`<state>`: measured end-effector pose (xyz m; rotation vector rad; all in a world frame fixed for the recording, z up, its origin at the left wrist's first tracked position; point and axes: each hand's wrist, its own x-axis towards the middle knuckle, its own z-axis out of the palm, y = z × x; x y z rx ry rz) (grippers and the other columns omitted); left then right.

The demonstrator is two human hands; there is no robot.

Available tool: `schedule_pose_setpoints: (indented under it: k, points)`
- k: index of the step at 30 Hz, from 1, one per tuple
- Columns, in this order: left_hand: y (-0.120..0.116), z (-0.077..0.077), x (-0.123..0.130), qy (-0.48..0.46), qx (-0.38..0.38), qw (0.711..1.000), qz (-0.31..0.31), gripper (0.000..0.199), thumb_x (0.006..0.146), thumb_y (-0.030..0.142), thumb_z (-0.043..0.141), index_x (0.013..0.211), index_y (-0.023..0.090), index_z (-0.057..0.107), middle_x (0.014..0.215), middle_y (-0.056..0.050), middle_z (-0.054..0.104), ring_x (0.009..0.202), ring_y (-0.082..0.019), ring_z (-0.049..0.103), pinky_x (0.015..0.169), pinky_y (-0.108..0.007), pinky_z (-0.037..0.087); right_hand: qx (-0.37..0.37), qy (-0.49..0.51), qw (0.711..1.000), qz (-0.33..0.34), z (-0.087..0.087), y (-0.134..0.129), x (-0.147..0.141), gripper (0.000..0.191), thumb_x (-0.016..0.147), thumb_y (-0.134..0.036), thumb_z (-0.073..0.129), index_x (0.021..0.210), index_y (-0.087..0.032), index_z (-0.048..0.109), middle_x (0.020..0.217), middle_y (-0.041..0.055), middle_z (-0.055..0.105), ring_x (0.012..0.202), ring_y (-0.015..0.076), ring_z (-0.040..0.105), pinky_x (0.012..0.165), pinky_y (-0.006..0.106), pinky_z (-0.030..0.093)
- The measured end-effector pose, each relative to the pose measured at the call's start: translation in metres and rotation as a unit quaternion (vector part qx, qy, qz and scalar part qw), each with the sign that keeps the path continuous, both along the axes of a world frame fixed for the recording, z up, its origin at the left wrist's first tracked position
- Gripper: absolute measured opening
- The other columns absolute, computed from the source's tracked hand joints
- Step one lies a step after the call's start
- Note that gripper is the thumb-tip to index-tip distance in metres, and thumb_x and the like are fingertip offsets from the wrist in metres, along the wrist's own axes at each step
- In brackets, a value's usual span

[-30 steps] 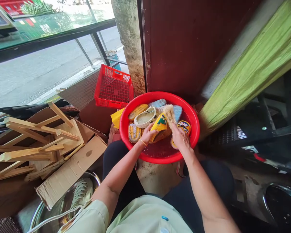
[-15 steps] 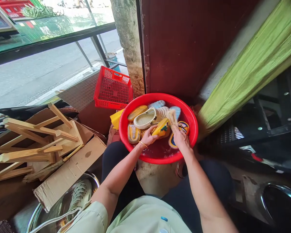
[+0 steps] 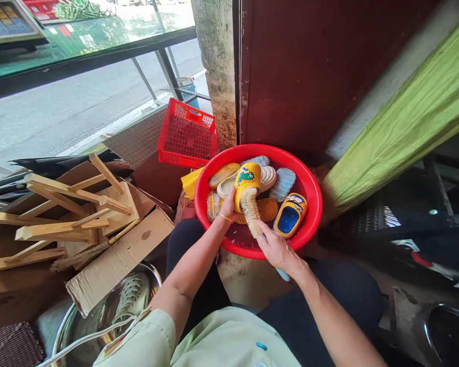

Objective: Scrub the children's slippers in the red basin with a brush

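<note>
A yellow clog (image 3: 248, 176) with a green dinosaur picture is tilted up over the red basin (image 3: 317, 204), and my left hand (image 3: 228, 208) is closed on its lower side. My right hand (image 3: 277, 250) grips a brush (image 3: 249, 206), its pale bristles touching the clog's opening. Around them in the basin lie a blue and yellow clog (image 3: 290, 215), a cream clog (image 3: 225, 187), light blue footwear (image 3: 283, 184) and several other shoes in dark reddish water. The brush's handle is mostly hidden by my right hand.
A red crate (image 3: 189, 135) stands behind the basin's left side. At left are wooden frames (image 3: 69, 196) and cardboard (image 3: 118, 260), with a white shoe (image 3: 132, 300) in a metal basin below. A green cloth (image 3: 401, 117) hangs at right.
The yellow clog has turned more upright and shows its dinosaur side. My right hand with the brush has come down and left, uncovering the blue and yellow clog. The view has shifted slightly.
</note>
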<state>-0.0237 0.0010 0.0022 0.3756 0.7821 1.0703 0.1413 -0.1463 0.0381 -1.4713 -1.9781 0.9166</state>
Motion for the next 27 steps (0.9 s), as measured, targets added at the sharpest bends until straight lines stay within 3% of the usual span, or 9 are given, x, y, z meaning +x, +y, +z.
schedule_pose_setpoints:
  k: [4, 6, 9, 11, 16, 19, 22, 27]
  points:
    - [0.001, 0.000, 0.001, -0.008, 0.001, 1.000, 0.007, 0.076, 0.089, 0.075, 0.055, 0.128, 0.010, 0.066, 0.095, -0.013, 0.078, 0.092, -0.027, 0.074, 0.087, -0.040, 0.061, -0.075, 0.033, 0.997, 0.006, 0.009, -0.004, -0.005, 0.055, 0.097, -0.022, 0.046, 0.152, -0.025, 0.049, 0.132, 0.0085, 0.071, 0.108, 0.0230, 0.072, 0.094, 0.034, 0.057]
    - [0.001, 0.000, 0.002, -0.004, 0.001, 1.000, 0.015, 0.075, 0.089, 0.074, 0.056, 0.128, 0.011, 0.066, 0.096, -0.013, 0.078, 0.093, -0.028, 0.074, 0.087, -0.040, 0.061, -0.117, 0.045, 0.992, -0.021, 0.011, 0.000, -0.003, 0.055, 0.098, -0.026, 0.047, 0.153, -0.023, 0.049, 0.115, 0.0081, 0.076, 0.082, 0.0195, 0.074, 0.074, 0.029, 0.059]
    - [-0.006, -0.001, 0.009, 0.014, 0.016, 1.000, 0.010, 0.070, 0.087, 0.070, 0.062, 0.125, 0.012, 0.066, 0.100, -0.012, 0.077, 0.095, -0.027, 0.073, 0.085, -0.038, 0.060, -0.171, 0.077, 0.981, -0.053, 0.008, 0.013, 0.003, 0.055, 0.100, -0.033, 0.044, 0.154, -0.024, 0.047, 0.091, 0.0037, 0.077, 0.048, 0.0127, 0.060, 0.049, 0.024, 0.051]
    - [-0.016, -0.003, 0.019, 0.045, 0.043, 0.998, -0.001, 0.063, 0.084, 0.065, 0.070, 0.121, 0.014, 0.066, 0.102, -0.010, 0.076, 0.095, -0.026, 0.072, 0.084, -0.036, 0.060, -0.155, 0.083, 0.980, -0.089, 0.004, 0.025, 0.006, 0.054, 0.099, -0.034, 0.043, 0.152, -0.024, 0.049, 0.087, 0.0034, 0.076, 0.046, 0.0122, 0.058, 0.047, 0.023, 0.050]
    - [-0.042, -0.007, 0.043, 0.100, 0.110, 0.989, 0.002, 0.048, 0.080, 0.054, 0.079, 0.112, 0.021, 0.065, 0.109, -0.004, 0.073, 0.103, -0.022, 0.068, 0.087, -0.030, 0.056, -0.041, 0.054, 0.978, -0.196, -0.007, 0.058, 0.004, 0.053, 0.097, -0.034, 0.043, 0.145, -0.017, 0.055, 0.090, 0.0084, 0.076, 0.064, 0.0186, 0.069, 0.062, 0.026, 0.056]
    - [-0.042, -0.008, 0.041, 0.113, 0.124, 0.986, 0.017, 0.047, 0.080, 0.052, 0.079, 0.114, 0.022, 0.066, 0.107, -0.002, 0.073, 0.101, -0.020, 0.067, 0.086, -0.029, 0.055, -0.071, 0.076, 0.980, -0.167, -0.010, 0.064, 0.001, 0.051, 0.097, -0.034, 0.040, 0.144, -0.018, 0.054, 0.085, 0.0055, 0.074, 0.052, 0.0152, 0.064, 0.051, 0.024, 0.052]
    - [-0.033, -0.009, 0.029, 0.116, 0.114, 0.986, 0.038, 0.046, 0.081, 0.051, 0.078, 0.114, 0.021, 0.066, 0.105, -0.002, 0.073, 0.097, -0.019, 0.068, 0.085, -0.029, 0.055, -0.149, 0.116, 0.979, -0.079, -0.009, 0.057, 0.002, 0.047, 0.098, -0.035, 0.043, 0.141, -0.020, 0.055, 0.078, -0.0002, 0.069, 0.041, 0.0104, 0.056, 0.040, 0.019, 0.043]
    - [-0.018, -0.010, 0.020, 0.109, 0.110, 0.985, 0.079, 0.040, 0.082, 0.047, 0.077, 0.111, 0.021, 0.069, 0.110, -0.003, 0.074, 0.104, -0.021, 0.067, 0.089, -0.030, 0.054, -0.218, 0.131, 0.967, -0.011, 0.001, 0.029, 0.011, 0.046, 0.098, -0.030, 0.047, 0.143, -0.022, 0.055, 0.073, -0.0043, 0.064, 0.040, 0.0074, 0.052, 0.040, 0.017, 0.042]
